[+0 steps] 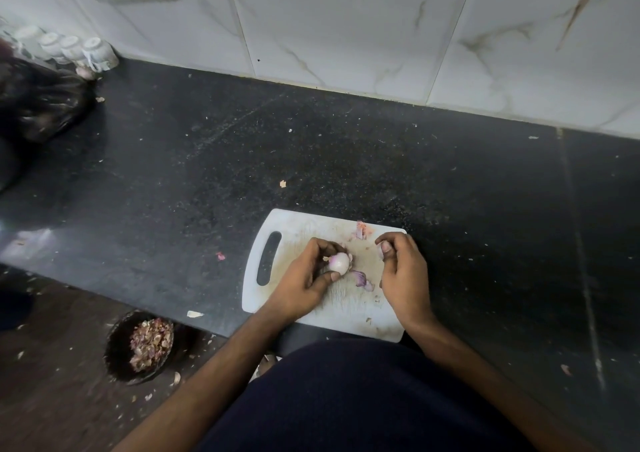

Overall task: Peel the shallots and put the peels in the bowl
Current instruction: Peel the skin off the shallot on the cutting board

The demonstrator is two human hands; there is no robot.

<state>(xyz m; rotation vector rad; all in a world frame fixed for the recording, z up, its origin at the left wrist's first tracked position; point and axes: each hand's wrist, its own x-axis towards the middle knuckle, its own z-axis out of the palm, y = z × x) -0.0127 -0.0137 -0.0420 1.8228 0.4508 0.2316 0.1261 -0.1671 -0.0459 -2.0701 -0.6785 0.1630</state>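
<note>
I've got the small, pale, mostly peeled shallot (339, 263) pinched in my left hand (309, 276), fingers curled round it above the white plastic chopping board w/ a slot handle (304, 224). My right hand (401, 267) is curled too, pinching what looks like a thin purple strip of peel (380, 251). The dark round bowl (117, 344), heaped w/ dry papery peels, sits low left, well apart from the board and seemingly below the black speckled stone worktop (346, 154).

To do this step well, I reckon: turn the bulb w/ the left thumb, lift skin from the root end, tear along the grain. Bulb looks smooth, glossy, prob. slippery; skins are thin and brittle. Loose purple peels (361, 278) on the board need gathering for the bowl.
</note>
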